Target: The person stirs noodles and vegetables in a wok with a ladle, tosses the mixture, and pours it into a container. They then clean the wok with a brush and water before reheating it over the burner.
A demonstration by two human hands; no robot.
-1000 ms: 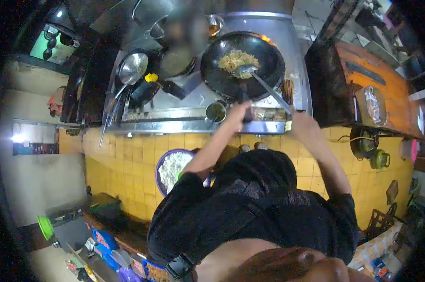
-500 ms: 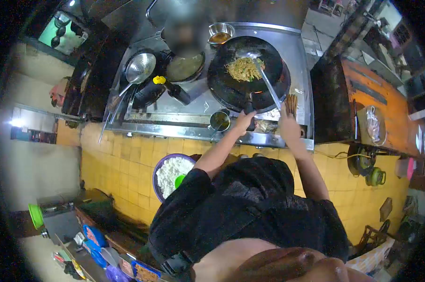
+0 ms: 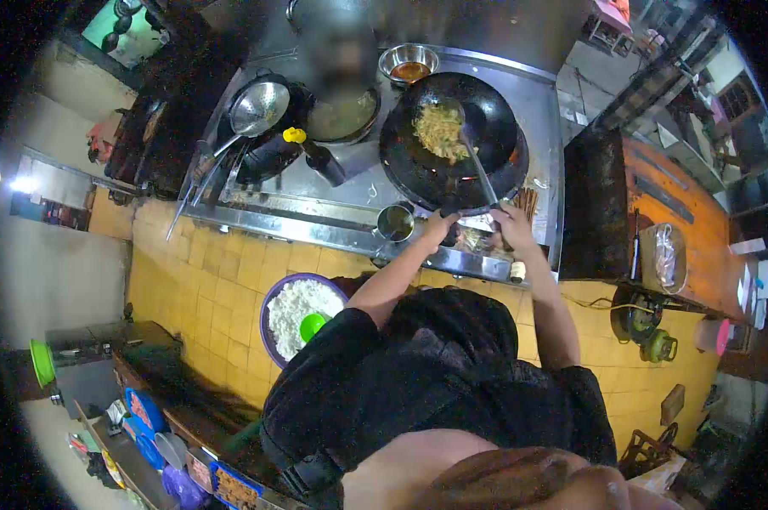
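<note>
1. Left hand (image 3: 440, 226) has its fingers closed on the wok (image 3: 496, 119) by its handle. Right hand (image 3: 510, 228) is wrapped round the spatula (image 3: 479, 168) shaft.
2. Stirring likely goes best with the wok steadied and the blade sliding under the food.
3. The noodles (image 3: 439, 132) lie at the spatula's tip, well beyond both hands.

Black wok (image 3: 496, 119) holds yellow noodles (image 3: 439, 132), a long metal ladle (image 3: 477, 166) dipping in

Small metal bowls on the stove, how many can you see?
2. The red-sauce bowl sits behind the wok; the dark-liquid bowl stands at the stove's front edge, beside the left hand gripping the wok's handle. More may be hidden.
</note>
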